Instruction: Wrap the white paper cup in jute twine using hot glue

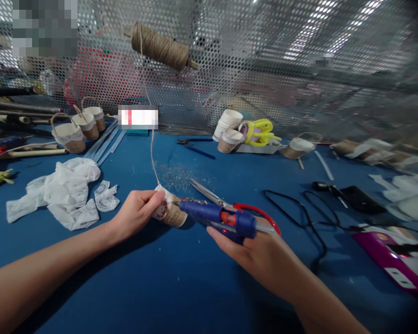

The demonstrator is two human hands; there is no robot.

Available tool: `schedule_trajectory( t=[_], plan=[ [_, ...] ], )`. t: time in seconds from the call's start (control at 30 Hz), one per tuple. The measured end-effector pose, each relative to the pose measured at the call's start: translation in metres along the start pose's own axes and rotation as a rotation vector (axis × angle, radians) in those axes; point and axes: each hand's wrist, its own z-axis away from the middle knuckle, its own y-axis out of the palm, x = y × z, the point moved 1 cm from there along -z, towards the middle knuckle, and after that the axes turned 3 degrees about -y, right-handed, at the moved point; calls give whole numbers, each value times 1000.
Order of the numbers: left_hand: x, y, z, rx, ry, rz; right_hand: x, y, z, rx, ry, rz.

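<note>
Between thumb and fingers, my left hand (138,209) grips a small paper cup (174,215) lying on its side, its lower part wound with brown twine. Around my right hand's grasp sits a blue hot glue gun (212,215), its nozzle at the cup's side; I cannot tell whether the tip touches. My right hand (261,257) is closed on its handle, mostly hidden below the gun body. A strand of twine (152,157) runs from the cup up to a twine spool (160,46) on the mesh. Red-handled scissors (209,192) lie behind the gun.
White lace (61,190) lies to the left, with several handled cups (69,137) behind it. Pliers (197,146), stacked white cups (228,123) and yellow-handled scissors (261,132) are at the back. A black cable (299,208) and a purple power strip (386,260) occupy the right.
</note>
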Motion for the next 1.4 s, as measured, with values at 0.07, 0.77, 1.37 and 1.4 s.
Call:
schedule_trajectory(
  t=[0.07, 0.77, 1.37, 1.4],
  plan=[
    [1, 0, 0, 6, -3, 10, 0, 0, 0, 13, 21, -2],
    [1, 2, 0, 15, -16, 26, -4, 1, 3, 56, -60, -54],
    [0, 2, 0, 19, -9, -16, -4, 1, 5, 60, -29, -13],
    [0, 2, 0, 20, -8, -14, -4, 1, 5, 65, -30, -12]
  ],
)
